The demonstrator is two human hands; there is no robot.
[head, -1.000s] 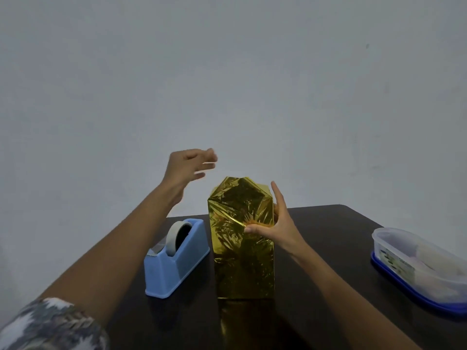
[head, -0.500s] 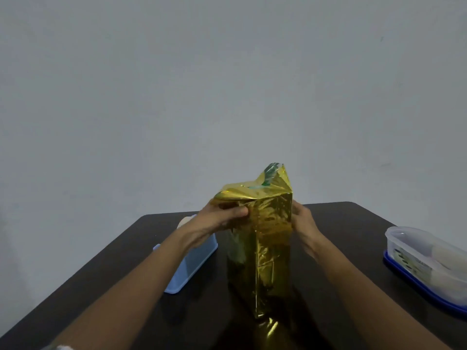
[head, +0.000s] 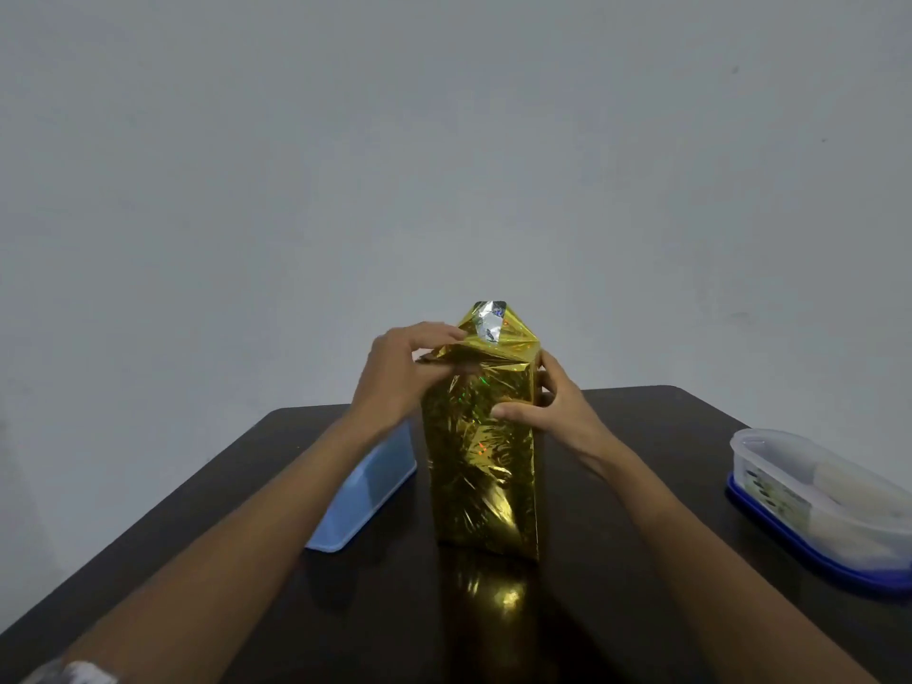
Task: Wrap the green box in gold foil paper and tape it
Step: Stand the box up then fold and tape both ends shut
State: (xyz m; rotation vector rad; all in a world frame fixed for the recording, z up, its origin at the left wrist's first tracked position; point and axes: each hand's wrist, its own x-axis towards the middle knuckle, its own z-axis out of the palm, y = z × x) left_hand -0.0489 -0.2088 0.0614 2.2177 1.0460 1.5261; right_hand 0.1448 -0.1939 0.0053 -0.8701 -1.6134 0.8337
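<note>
The box (head: 481, 466) stands on end in the lower centre of the frame, on the dark worktop (head: 641, 560), with its sides covered in foil (head: 495, 330) and only the top end unfinished, where a pointed flap sticks up. Your left hand (head: 399, 377) curls its fingers (head: 434, 334) over the top left edge and pinches the fold there. Your right hand (head: 557, 412) clasps the upper right side, thumb on the front face and the other fingers round the far side. Judging by its tall, narrow shape, the box is probably light and easy to tip, so brace it high with the right hand, as you do now, while the left works. The foil looks thin, slick and crinkly. It likely springs back rather than holding a crease, and it may tear at the corners if pulled hard. Take it by the folded edges, not the flat faces, and press each fold against the stiff box edge. The tape dispenser (head: 367, 496) sits just left of the box, partly behind your left forearm, within easy reach. A plastic tub (head: 814, 496) lies well apart at the right edge.
</note>
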